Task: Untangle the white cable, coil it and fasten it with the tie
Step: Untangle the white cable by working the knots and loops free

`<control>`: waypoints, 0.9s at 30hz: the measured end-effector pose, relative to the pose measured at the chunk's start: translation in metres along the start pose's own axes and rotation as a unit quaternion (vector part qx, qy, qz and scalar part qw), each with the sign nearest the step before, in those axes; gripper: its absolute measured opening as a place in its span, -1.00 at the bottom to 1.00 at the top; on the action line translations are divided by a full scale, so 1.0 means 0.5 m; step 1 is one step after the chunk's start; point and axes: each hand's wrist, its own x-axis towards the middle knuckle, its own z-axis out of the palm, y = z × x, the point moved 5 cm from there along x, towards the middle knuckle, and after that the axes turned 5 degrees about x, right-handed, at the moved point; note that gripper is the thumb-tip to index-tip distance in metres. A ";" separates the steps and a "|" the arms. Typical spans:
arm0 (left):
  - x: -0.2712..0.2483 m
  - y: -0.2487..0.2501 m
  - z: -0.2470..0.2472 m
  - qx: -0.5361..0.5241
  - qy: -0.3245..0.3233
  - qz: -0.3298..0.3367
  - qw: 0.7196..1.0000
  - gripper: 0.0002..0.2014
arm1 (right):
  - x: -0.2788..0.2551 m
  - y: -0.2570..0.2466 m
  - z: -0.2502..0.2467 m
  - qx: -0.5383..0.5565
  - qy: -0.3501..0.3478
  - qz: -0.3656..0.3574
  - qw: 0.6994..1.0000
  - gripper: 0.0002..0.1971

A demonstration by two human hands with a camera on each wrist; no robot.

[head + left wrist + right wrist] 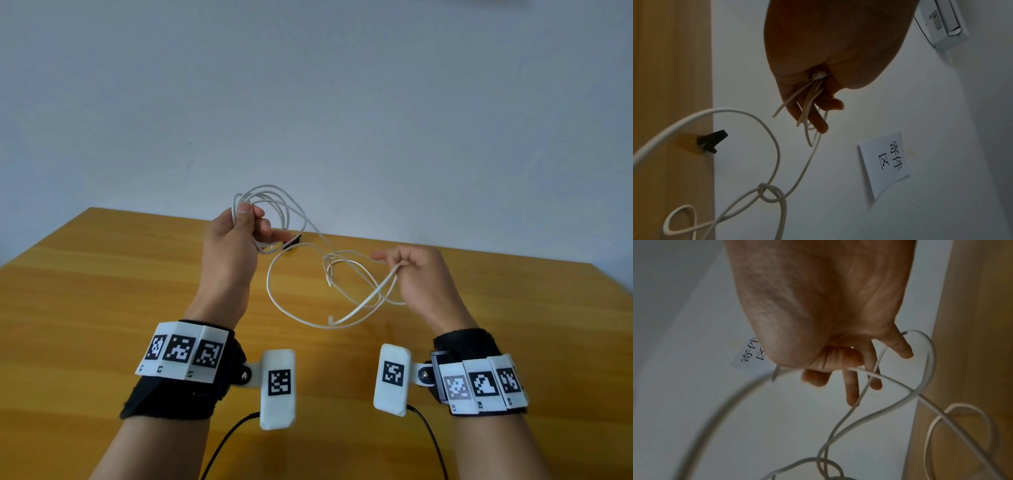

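A thin white cable (301,318) hangs in the air between both hands above the wooden table (102,281). My left hand (239,226) is raised and grips several coiled loops (274,198) of it between thumb and fingers; the left wrist view shows the strands (812,95) running out of the fist. A loose knot (330,262) sits in the span between the hands, also clear in the left wrist view (770,191). My right hand (407,267) pinches a bend of the cable (920,369), index finger pointing left. A small black tie (291,241) lies at the table's far edge.
A plain grey-white wall (342,102) rises right behind the table's far edge. A paper sign (885,162) with printed characters hangs on it, and a white wall unit (941,21) is higher up. Black wrist-camera leads (226,442) trail toward me.
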 end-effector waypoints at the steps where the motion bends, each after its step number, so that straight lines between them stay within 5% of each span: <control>1: 0.000 0.000 0.001 0.001 -0.001 0.000 1.000 -0.65 | -0.003 -0.006 0.001 -0.004 -0.010 0.005 1.000 -0.53; 6: -0.002 0.001 0.002 0.004 -0.002 -0.003 1.000 -0.65 | -0.008 -0.006 0.015 -0.041 -0.036 0.012 0.998 -0.63; 10: -0.002 0.000 0.002 0.001 -0.006 -0.004 1.000 -0.65 | -0.023 -0.015 0.024 0.014 -0.078 0.055 0.995 -0.90; 13: 0.000 -0.002 0.002 0.003 -0.006 -0.007 1.000 -0.65 | -0.036 -0.021 0.029 0.047 -0.131 0.088 0.986 -0.50; 17: 0.000 -0.004 0.002 0.001 -0.008 -0.009 1.000 -0.65 | -0.043 -0.020 0.037 0.038 -0.161 0.107 0.980 -0.28; 21: -0.001 -0.004 0.000 0.001 -0.006 -0.011 1.000 -0.65 | -0.045 -0.039 0.038 0.005 -0.159 0.087 0.983 0.26; 27: -0.002 -0.005 0.001 0.006 -0.007 -0.013 1.000 -0.65 | -0.041 -0.037 0.027 0.030 -0.058 0.087 0.994 -0.20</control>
